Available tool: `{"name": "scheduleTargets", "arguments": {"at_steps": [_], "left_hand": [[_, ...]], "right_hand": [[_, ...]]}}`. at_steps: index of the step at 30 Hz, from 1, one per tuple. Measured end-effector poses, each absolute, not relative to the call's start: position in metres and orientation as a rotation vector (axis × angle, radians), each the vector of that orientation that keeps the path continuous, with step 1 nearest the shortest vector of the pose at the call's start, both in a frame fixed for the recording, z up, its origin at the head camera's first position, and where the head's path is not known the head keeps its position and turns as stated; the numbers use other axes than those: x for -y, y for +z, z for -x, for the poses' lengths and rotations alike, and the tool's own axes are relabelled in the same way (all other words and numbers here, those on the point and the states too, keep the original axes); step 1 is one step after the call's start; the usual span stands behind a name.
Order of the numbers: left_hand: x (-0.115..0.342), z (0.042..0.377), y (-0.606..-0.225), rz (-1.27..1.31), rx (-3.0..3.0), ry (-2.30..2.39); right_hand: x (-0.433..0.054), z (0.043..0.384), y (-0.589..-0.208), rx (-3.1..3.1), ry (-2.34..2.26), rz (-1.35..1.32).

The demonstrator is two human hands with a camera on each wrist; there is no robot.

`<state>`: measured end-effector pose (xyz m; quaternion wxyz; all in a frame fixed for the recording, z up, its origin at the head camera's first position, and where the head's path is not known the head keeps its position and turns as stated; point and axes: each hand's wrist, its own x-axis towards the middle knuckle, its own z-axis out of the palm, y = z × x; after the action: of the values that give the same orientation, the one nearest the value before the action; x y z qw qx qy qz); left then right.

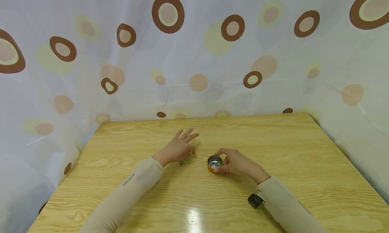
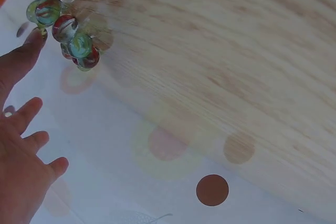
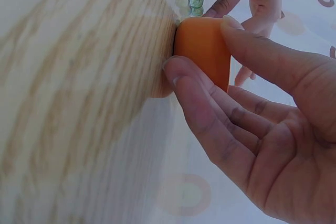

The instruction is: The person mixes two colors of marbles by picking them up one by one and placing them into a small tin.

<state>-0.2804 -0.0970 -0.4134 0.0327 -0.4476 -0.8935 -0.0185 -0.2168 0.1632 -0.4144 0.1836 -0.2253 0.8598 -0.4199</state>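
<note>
My right hand (image 1: 237, 162) grips a small orange round cup (image 1: 210, 167) with a shiny metal inside, thumb on the near rim and fingers round the far side. The cup stands upright on the table, and something greenish glints inside it. In the right wrist view its smooth orange side (image 3: 202, 45) shows between thumb and fingers. To the left, my left hand (image 1: 177, 150) reaches down to a cluster of glass marbles (image 1: 185, 161). One fingertip touches or nearly touches the green and red swirled marbles (image 2: 65, 29); the other fingers spread away. The thumb is hidden in the left wrist view.
The wooden table (image 1: 121, 145) has a light grain and a bright reflection near its front. A hanging cloth (image 1: 194, 57) with brown and yellow circles encloses the back and sides. A black device (image 1: 255, 200) is strapped at the right wrist.
</note>
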Motion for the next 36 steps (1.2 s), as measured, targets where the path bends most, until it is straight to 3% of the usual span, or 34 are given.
{"name": "scheduleTargets", "arguments": {"at_steps": [14,36], "left_hand": [[0.080,0.275,-0.407,1.284,2.685,-0.127],[0.053,0.258,-0.407,1.406,2.550,-0.137]], "right_hand": [[-0.164,0.219,-0.416,-2.419,-1.184,0.630],[-0.165,0.220,-0.419,-2.400,-1.192,0.633]]}}
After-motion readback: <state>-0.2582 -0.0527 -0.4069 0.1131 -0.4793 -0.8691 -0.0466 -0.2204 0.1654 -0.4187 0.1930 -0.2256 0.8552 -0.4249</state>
